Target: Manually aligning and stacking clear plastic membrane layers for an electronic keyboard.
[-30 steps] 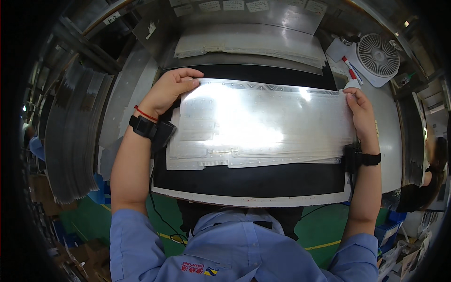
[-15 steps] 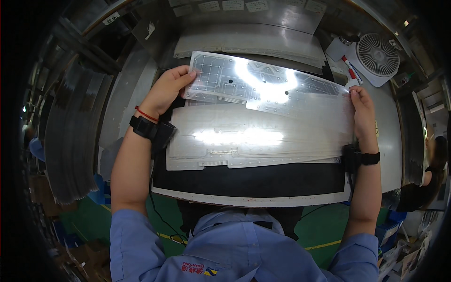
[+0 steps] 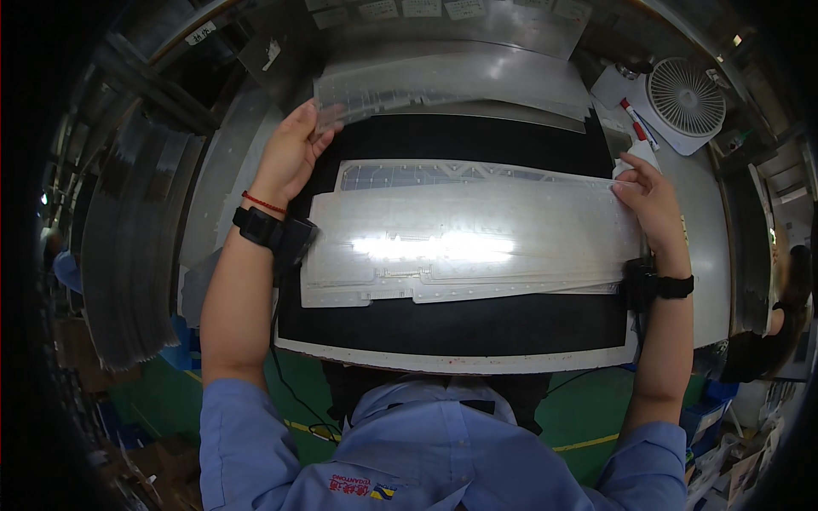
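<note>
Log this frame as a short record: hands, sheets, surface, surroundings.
Left hand: gripping the left end of a motion-blurred translucent sheet
Right hand: at the sheet pile's far right corner; contact unclear
Surface: black mat under the pile
Left side: large grey sheet stack
Right side: white fan, red-and-white marker

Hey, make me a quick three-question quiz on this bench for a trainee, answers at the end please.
1. Multiple choice: relative to the black rectangular mat, where is the white fan with the round grille? A) left; B) right; C) between mat and person.
2. True or false: a thin red cord bracelet is worn on the person's left.
3. Short answer: which hand is at the left end of the far, silvery translucent sheets?

Key: 1. B. 2. True. 3. The left hand; the right hand is by the near silvery translucent sheets.
</note>
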The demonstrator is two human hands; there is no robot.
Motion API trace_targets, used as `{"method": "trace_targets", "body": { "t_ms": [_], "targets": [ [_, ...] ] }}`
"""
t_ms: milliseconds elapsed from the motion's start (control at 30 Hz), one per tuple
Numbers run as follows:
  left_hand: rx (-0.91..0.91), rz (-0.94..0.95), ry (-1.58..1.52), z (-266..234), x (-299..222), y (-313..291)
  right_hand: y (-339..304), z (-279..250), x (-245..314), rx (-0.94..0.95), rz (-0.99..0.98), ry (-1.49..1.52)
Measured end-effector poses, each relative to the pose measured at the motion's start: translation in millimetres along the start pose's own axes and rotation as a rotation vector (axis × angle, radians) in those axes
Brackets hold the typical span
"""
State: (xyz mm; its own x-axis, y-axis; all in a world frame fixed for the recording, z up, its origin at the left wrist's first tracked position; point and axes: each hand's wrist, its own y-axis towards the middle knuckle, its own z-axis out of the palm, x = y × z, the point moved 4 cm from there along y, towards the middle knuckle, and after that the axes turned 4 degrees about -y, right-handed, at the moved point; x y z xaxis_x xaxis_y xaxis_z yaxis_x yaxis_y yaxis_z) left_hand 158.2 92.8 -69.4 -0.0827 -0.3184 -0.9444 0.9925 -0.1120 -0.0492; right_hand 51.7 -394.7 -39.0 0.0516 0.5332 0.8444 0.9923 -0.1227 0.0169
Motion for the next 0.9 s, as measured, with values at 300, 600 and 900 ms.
{"method": "trace_targets", "body": {
  "t_ms": [300, 600, 900],
  "targets": [
    [-0.065, -0.023, 0.107, 8, -1, -5, 3, -1, -2, -0.018, -0.072, 0.071],
    [0.235, -0.174, 0.316, 25, 5, -15, 7, -6, -13, -0.086, -0.001, 0.196],
    [0.189, -0.118, 0.320, 20, 1, -14, 6, -4, -5, -0.203, -0.026, 0.271]
  ]
}}
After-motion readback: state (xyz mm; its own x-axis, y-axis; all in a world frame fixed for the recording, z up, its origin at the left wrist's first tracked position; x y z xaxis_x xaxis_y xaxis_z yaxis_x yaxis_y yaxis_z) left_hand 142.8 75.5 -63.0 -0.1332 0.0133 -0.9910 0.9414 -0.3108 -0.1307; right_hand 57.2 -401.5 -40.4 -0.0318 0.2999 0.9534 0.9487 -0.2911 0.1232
